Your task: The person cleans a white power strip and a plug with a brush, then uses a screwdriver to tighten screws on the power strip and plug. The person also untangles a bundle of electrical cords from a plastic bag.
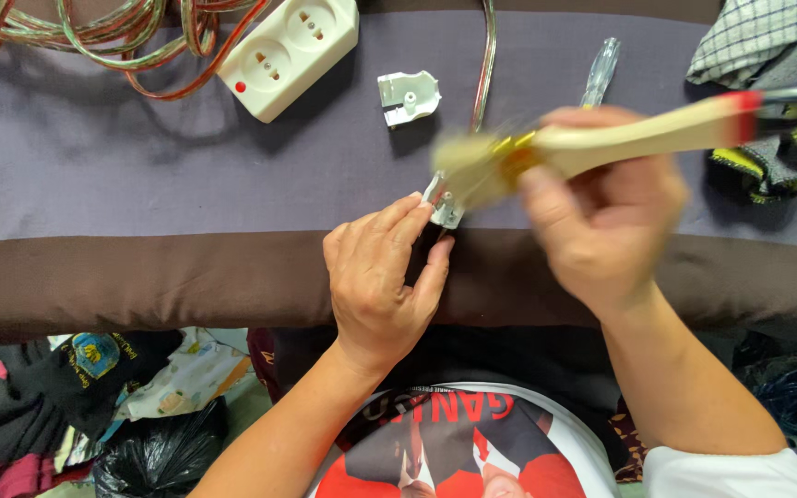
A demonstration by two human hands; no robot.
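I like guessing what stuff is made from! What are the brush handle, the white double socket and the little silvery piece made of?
The pale paintbrush handle in the right hand looks like bare light wood with a red-painted end. The white double socket block looks like smooth glossy plastic, since it shines softly. The small silvery bracket on the purple cloth looks like bright stamped metal, perhaps plated plastic.

One head-worn camera looks steeply down — close over the hands (389,277) and the cloth-covered desk (140,184) — facing away from the body.

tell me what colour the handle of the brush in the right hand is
Pale cream wood with a red band near its end, on the brush in the right hand; head view.
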